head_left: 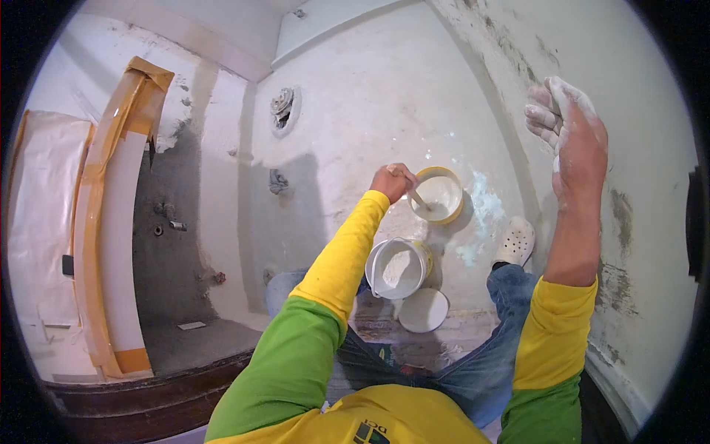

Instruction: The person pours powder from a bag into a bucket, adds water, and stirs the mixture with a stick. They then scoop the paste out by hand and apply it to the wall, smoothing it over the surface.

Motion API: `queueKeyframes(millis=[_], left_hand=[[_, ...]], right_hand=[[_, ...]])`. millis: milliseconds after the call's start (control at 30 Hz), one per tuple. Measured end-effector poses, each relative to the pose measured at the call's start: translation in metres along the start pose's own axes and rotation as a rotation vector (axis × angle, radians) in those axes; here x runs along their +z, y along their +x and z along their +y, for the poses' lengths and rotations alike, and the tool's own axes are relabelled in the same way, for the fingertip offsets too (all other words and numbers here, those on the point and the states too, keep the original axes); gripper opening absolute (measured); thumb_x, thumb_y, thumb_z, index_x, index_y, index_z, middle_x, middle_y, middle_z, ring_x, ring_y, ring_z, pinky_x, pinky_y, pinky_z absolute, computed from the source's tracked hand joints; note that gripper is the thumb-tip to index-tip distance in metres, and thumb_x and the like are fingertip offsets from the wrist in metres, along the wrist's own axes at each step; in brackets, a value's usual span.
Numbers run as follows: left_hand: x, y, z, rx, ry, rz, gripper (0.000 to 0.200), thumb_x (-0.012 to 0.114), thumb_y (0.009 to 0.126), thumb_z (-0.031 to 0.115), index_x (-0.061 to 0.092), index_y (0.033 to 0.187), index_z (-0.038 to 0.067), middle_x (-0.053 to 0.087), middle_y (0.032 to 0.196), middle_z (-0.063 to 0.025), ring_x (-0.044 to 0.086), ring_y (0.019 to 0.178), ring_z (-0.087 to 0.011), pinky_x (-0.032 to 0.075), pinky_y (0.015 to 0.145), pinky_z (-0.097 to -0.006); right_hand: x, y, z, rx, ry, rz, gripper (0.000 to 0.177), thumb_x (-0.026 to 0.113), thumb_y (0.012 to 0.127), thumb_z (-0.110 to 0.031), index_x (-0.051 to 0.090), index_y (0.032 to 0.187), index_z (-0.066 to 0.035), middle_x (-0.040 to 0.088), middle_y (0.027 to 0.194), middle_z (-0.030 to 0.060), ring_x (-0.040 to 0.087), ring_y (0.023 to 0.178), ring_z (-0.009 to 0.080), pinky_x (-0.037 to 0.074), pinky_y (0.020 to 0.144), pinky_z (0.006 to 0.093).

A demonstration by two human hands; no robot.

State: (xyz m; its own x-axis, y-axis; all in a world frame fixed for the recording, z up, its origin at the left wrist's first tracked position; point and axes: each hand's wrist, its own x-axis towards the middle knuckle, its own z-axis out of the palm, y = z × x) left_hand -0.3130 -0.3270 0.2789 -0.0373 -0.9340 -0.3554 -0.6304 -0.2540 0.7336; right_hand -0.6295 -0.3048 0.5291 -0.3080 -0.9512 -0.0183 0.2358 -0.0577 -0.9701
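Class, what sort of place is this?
Probably a bathroom being renovated: pipe fittings in an unfinished wall, a taped-over door frame, and a tub of white coating.

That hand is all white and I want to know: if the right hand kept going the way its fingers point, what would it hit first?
Most likely the stained white wall just ahead of the right hand; nothing shows between its open fingers and it, though depth is hard to judge.

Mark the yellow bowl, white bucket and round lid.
yellow bowl [461,198]: head view, right rim.
white bucket [376,272]: head view, left inner wall.
round lid [423,311]: head view, centre of its top.
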Motion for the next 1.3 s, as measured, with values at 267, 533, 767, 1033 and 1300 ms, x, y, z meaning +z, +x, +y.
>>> queueKeyframes(millis=[267, 533, 767, 1033, 1300], left_hand=[[0.032, -0.039, 0.029, 0.139, -0.324, -0.130, 0.008, 0.063, 0.072, -0.005, 0.065, 0.074, 0.002, 0.070, 0.087, -0.0108, 0.065, 0.083, -0.0177, 0.053, 0.075, -0.0286], [0.052, -0.041, 0.022, 0.365, -0.350, -0.029, 0.003, 0.066, 0.075, 0.000, 0.065, 0.076, 0.003, 0.070, 0.086, -0.0098, 0.066, 0.081, -0.0170, 0.052, 0.075, -0.0267], [0.024, -0.013, 0.017, 0.165, -0.242, 0.244, 0.005, 0.065, 0.072, 0.007, 0.067, 0.075, 0.005, 0.069, 0.077, -0.0065, 0.064, 0.071, -0.0160, 0.051, 0.066, -0.0287], [-0.010, -0.015, 0.013, -0.144, -0.376, 0.011, 0.008, 0.061, 0.071, -0.002, 0.066, 0.076, 0.001, 0.069, 0.078, -0.0100, 0.065, 0.070, -0.0164, 0.053, 0.067, -0.0277], [0.016, -0.043, 0.016, 0.052, -0.585, -0.180, 0.011, 0.060, 0.070, -0.010, 0.064, 0.075, -0.001, 0.068, 0.090, -0.0117, 0.065, 0.086, -0.0196, 0.053, 0.079, -0.0296]], right_hand=[[-0.002, -0.001, 0.003, -0.001, 0.017, -0.003, 0.038, 0.052, 0.093, -0.025, 0.055, 0.118, 0.004, 0.062, 0.104, 0.0152, 0.061, 0.082, 0.0179, 0.051, 0.076, 0.0304], [0.005, -0.002, -0.003, 0.019, 0.012, -0.001, 0.039, 0.053, 0.093, -0.025, 0.054, 0.118, 0.004, 0.062, 0.105, 0.0153, 0.061, 0.082, 0.0180, 0.050, 0.076, 0.0309], [0.010, -0.003, 0.000, 0.035, 0.029, -0.020, 0.039, 0.053, 0.093, -0.026, 0.054, 0.118, 0.004, 0.062, 0.104, 0.0146, 0.060, 0.083, 0.0176, 0.050, 0.077, 0.0314], [0.008, -0.003, 0.002, 0.008, -0.006, -0.023, 0.038, 0.052, 0.093, -0.025, 0.054, 0.118, 0.004, 0.062, 0.105, 0.0148, 0.060, 0.082, 0.0178, 0.050, 0.077, 0.0307], [0.009, -0.003, 0.003, 0.018, 0.002, -0.016, 0.038, 0.051, 0.093, -0.025, 0.054, 0.119, 0.004, 0.062, 0.105, 0.0156, 0.061, 0.082, 0.0178, 0.050, 0.076, 0.0305]])
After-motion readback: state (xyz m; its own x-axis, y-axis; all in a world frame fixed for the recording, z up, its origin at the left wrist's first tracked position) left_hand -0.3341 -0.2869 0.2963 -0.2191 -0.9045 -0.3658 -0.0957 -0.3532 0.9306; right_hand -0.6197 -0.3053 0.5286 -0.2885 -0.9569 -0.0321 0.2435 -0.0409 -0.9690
